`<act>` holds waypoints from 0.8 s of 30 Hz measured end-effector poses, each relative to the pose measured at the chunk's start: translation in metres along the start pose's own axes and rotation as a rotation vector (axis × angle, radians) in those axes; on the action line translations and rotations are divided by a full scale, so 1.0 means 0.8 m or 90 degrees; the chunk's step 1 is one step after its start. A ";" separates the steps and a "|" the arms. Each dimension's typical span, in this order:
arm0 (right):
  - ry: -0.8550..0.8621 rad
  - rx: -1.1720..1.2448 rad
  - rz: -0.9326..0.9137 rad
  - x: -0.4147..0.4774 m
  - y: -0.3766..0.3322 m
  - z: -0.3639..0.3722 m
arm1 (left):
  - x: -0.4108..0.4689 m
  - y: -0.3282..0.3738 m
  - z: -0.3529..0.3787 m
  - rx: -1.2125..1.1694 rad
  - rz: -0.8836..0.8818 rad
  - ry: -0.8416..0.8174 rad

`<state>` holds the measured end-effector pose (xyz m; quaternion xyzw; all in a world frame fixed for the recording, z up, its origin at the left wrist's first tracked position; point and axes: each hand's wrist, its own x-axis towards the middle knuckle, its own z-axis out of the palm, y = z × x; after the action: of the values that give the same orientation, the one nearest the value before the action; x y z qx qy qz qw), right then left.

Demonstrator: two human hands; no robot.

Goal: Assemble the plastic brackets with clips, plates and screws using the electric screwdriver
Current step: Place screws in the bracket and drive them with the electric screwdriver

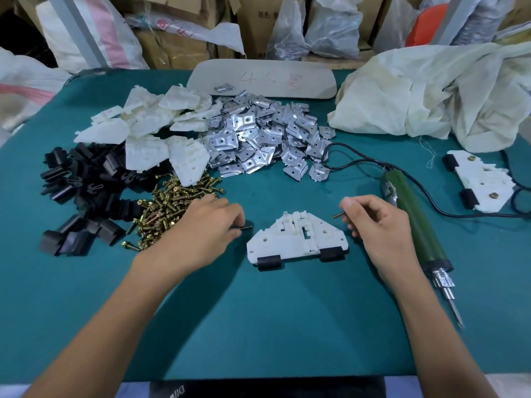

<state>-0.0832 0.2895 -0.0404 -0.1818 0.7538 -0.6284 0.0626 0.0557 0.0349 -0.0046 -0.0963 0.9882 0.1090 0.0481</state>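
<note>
Bracket (297,242) at frame centre, clips (268,262) fitted. Left hand (207,225) pinches one screw (246,228), right hand (376,222) a second screw (337,216). Suggest: seat each upright in its hole before reaching for the electric screwdriver (416,225), centre right

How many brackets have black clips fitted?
2: centre bracket on the mat, far-right bracket beside the cloth. The loose bracket pile may hide others.

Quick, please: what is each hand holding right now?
Left hand: pinches a screw.
Right hand: pinches a second screw.
</note>
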 end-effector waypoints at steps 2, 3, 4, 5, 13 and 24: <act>-0.030 -0.035 -0.026 -0.007 -0.001 -0.002 | -0.003 0.001 -0.001 -0.052 -0.013 -0.007; -0.047 -0.057 -0.038 -0.009 -0.002 -0.001 | -0.006 0.001 -0.003 -0.088 -0.017 -0.002; -0.064 -0.087 -0.051 -0.011 -0.002 0.000 | -0.010 0.002 -0.006 -0.122 -0.014 0.010; -0.078 -0.124 -0.065 -0.012 -0.002 0.002 | -0.013 0.004 -0.009 -0.151 -0.007 0.024; -0.094 -0.370 -0.193 -0.011 -0.009 0.003 | -0.018 0.022 -0.014 -0.266 0.053 0.063; -0.103 -0.320 -0.169 -0.025 0.005 0.002 | -0.016 0.031 0.006 -0.224 0.103 0.025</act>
<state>-0.0653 0.2953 -0.0476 -0.3379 0.8479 -0.4085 -0.0076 0.0634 0.0617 -0.0028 -0.0258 0.9592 0.2816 0.0027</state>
